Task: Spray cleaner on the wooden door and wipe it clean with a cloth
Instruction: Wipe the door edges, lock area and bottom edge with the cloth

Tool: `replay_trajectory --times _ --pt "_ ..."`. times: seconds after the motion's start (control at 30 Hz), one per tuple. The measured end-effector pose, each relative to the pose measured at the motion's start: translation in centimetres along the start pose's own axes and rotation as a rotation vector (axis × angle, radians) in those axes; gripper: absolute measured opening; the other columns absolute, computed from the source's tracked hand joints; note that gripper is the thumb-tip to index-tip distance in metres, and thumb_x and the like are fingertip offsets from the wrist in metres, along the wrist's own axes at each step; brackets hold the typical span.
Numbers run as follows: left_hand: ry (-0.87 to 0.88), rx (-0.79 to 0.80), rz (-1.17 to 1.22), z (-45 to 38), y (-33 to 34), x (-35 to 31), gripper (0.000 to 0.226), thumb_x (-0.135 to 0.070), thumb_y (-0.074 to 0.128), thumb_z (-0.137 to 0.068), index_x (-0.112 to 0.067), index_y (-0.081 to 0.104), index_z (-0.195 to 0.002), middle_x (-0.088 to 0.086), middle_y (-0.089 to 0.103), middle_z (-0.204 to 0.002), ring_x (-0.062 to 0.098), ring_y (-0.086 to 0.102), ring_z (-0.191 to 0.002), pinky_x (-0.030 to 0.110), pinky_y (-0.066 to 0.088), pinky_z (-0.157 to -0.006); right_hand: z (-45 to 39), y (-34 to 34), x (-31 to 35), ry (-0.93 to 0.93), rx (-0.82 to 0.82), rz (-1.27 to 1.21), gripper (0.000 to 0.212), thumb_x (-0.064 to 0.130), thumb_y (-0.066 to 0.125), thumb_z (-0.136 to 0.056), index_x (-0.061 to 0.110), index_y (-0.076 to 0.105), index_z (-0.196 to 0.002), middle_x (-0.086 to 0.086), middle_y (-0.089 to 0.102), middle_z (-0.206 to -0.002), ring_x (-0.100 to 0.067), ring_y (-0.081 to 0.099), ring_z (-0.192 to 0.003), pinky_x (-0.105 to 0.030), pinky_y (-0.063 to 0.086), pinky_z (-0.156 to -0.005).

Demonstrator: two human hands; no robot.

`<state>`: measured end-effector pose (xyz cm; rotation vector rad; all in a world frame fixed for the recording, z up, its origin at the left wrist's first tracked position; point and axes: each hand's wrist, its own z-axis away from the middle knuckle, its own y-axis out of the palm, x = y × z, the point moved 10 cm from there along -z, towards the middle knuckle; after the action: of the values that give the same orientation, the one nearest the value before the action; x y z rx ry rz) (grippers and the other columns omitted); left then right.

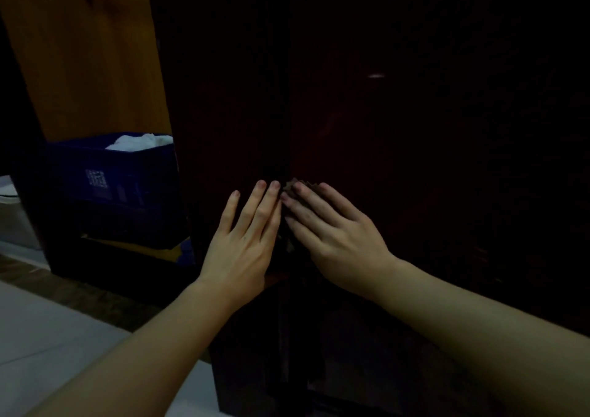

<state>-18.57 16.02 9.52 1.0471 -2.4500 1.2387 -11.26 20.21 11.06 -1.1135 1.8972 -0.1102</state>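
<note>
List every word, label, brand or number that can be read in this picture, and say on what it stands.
Pale printed mark on the front of the blue crate: too blurred to read.
Wooden door, cloth, both hands: no writing visible.
</note>
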Motion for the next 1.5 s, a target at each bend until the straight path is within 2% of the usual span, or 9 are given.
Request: replay_trajectory --times 0.13,0.27,0.37,0.57,0.8,0.9,1.0,1.27,1.5 --pt "0.003 -0.017 0.072 2.0 1.5 -1.1 0.122 -0.064 0.074 -0.063 -0.001 0.015 -0.149 0.018 0.010 -0.159 0.032 0.006 -0.148 0.055 0.016 -0.116 5.5 1.2 0.7 -0.036 0.045 0.020 0.046 0.024 0.044 -0.100 0.006 0.047 -0.141 -0.016 0.026 -0.157 -0.034 0.015 -0.148 -0.050 0.014 -0.120" --pt "-0.009 0.007 0.058 3.4 2.8 -1.8 0.125 -0.063 0.076 -0.060 0.000 0.013 -0.149 0.019 0.008 -0.159 0.032 0.004 -0.148 0.055 0.013 -0.117 9.6 2.0 1.2 -0.060 0.088 0.091 0.047 0.022 0.047 -0.097 0.005 0.047 -0.142 -0.016 0.026 -0.157 -0.035 0.018 -0.147 -0.052 0.016 -0.119" --pt "-0.034 0.016 0.053 4.1 3.5 -2.2 0.123 -0.065 0.070 -0.066 -0.001 0.006 -0.149 0.018 0.000 -0.159 0.031 -0.003 -0.148 0.054 0.008 -0.118 7.3 1.6 1.6 -0.028 0.043 0.120 0.046 0.022 0.038 -0.101 0.005 0.045 -0.142 -0.016 0.026 -0.157 -0.035 0.019 -0.147 -0.052 0.018 -0.119" --pt "-0.018 -0.008 0.049 4.4 4.2 -3.3 0.118 -0.068 0.056 -0.078 -0.001 -0.012 -0.147 0.018 -0.018 -0.157 0.031 -0.018 -0.145 0.052 -0.001 -0.118 3.8 2.0 2.5 0.092 0.017 0.101 0.048 0.024 0.038 -0.103 0.005 0.038 -0.147 -0.017 0.024 -0.158 -0.035 0.015 -0.148 -0.051 0.016 -0.120" --pt "-0.037 -0.063 0.144 4.0 4.8 -3.8 0.136 -0.071 0.072 -0.056 0.003 0.007 -0.148 0.020 -0.001 -0.158 0.033 -0.005 -0.147 0.053 0.008 -0.118 12.9 3.5 4.0 0.057 0.068 0.071 0.048 0.017 0.051 -0.097 0.008 0.044 -0.144 -0.014 0.027 -0.157 -0.034 0.018 -0.147 -0.052 0.016 -0.120" --pt "-0.028 -0.097 0.139 3.9 4.6 -3.6 0.131 -0.071 0.069 -0.058 0.003 0.010 -0.148 0.019 0.003 -0.158 0.034 0.000 -0.147 0.054 0.011 -0.117 9.1 3.5 4.9 0.095 0.009 0.038 0.048 0.022 0.048 -0.100 0.009 0.043 -0.145 -0.014 0.026 -0.157 -0.033 0.017 -0.148 -0.052 0.017 -0.119" --pt "-0.051 -0.068 0.084 4.2 4.8 -3.8 0.131 -0.068 0.072 -0.063 0.002 0.002 -0.149 0.020 -0.001 -0.158 0.034 -0.002 -0.147 0.054 0.011 -0.118 5.8 4.1 5.8 0.117 0.000 0.002 0.047 0.025 0.049 -0.099 0.009 0.045 -0.143 -0.015 0.025 -0.158 -0.033 0.014 -0.148 -0.053 0.015 -0.120" --pt "-0.026 -0.031 0.065 5.1 4.2 -4.9 0.129 -0.058 0.081 -0.059 -0.001 0.009 -0.150 0.020 0.007 -0.157 0.034 0.007 -0.146 0.056 0.013 -0.117 15.1 5.4 5.6 -0.077 0.137 0.039 0.045 0.015 0.041 -0.099 0.010 0.045 -0.144 -0.013 0.022 -0.159 -0.032 0.014 -0.149 -0.052 0.014 -0.120" --pt "-0.023 -0.122 0.111 3.6 2.3 -5.6 0.122 -0.051 0.087 -0.053 0.000 0.024 -0.144 0.022 0.024 -0.144 0.040 0.024 -0.137 0.057 0.016 -0.115 9.0 3.7 4.4 0.105 0.090 0.028 0.047 0.022 0.031 -0.102 0.011 0.039 -0.147 -0.013 0.020 -0.160 -0.032 0.009 -0.149 -0.052 0.007 -0.121"
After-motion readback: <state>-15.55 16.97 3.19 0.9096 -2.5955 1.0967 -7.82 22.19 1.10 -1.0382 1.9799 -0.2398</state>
